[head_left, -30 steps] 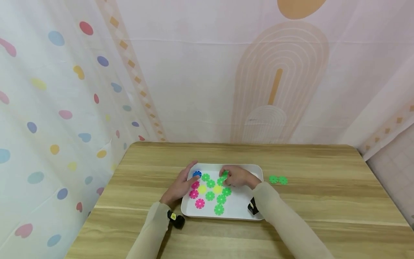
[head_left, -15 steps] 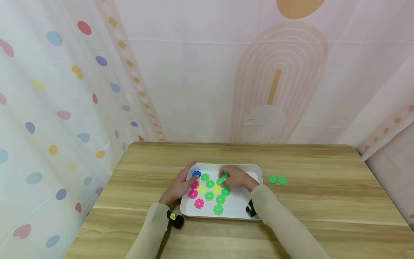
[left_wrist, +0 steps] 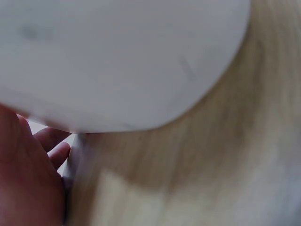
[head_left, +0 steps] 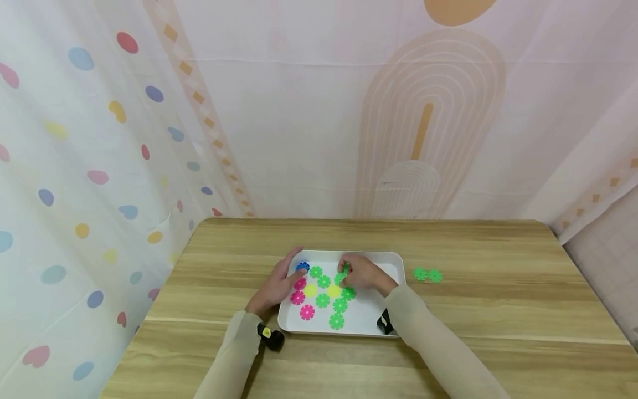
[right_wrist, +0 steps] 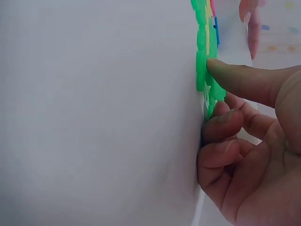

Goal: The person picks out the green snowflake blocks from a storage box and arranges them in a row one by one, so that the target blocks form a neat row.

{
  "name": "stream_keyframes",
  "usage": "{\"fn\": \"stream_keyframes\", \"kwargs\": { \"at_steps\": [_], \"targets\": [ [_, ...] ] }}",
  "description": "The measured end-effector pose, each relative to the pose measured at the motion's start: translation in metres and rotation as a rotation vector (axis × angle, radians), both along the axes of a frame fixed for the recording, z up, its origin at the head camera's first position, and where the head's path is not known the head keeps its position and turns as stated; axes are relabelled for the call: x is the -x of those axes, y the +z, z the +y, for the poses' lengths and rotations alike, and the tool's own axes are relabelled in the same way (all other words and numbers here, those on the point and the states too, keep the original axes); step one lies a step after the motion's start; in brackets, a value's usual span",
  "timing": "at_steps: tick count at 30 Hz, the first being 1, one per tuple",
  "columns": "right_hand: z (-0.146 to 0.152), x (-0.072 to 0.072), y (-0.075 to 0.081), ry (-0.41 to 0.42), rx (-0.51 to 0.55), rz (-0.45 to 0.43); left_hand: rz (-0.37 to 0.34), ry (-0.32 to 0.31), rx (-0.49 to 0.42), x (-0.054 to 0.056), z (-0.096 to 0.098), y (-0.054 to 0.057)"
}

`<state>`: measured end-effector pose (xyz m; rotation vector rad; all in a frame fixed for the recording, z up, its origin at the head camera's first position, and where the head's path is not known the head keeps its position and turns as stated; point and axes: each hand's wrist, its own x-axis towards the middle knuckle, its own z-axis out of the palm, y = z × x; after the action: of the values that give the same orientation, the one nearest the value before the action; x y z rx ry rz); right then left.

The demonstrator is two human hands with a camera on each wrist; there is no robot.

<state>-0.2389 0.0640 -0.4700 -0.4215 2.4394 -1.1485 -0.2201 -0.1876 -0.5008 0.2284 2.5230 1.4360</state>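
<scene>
A white tray (head_left: 366,316) on the wooden table holds flat notched plastic discs. My left hand (head_left: 273,287) grips the tray's left side, its thumb reaching over the wall beside a blue disc (head_left: 302,266). In the left wrist view its fingers (left_wrist: 59,153) lie along the outside of the tray. Inside the tray, my right hand (head_left: 365,272) pinches a green notched disc (right_wrist: 217,89) between thumb and curled fingers, low over the tray floor. Linked green discs (head_left: 340,305) run down from there, beside a yellow disc (head_left: 333,291). The hand partly covers the upper green discs.
Pink discs (head_left: 298,297) and another yellow disc (head_left: 310,290) lie in the tray's left part. Two joined green discs (head_left: 427,275) lie on the table (head_left: 498,310) right of the tray. A patterned curtain (head_left: 299,138) hangs behind the table.
The right fingers shift slightly on the green disc at the top of the linked discs. The left hand keeps its place on the tray. Little else differs.
</scene>
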Motion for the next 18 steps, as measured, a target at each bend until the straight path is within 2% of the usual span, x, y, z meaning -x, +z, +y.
{"fn": "stream_keyframes", "kwargs": {
  "at_steps": [10,18],
  "targets": [
    [-0.001,-0.003,0.002,-0.002,0.017,-0.007,0.022,-0.007,0.015,0.001,0.000,-0.002],
    [0.003,-0.003,0.015,0.035,0.007,0.017,0.017,-0.012,-0.007,0.002,-0.001,-0.002]
  ]
}}
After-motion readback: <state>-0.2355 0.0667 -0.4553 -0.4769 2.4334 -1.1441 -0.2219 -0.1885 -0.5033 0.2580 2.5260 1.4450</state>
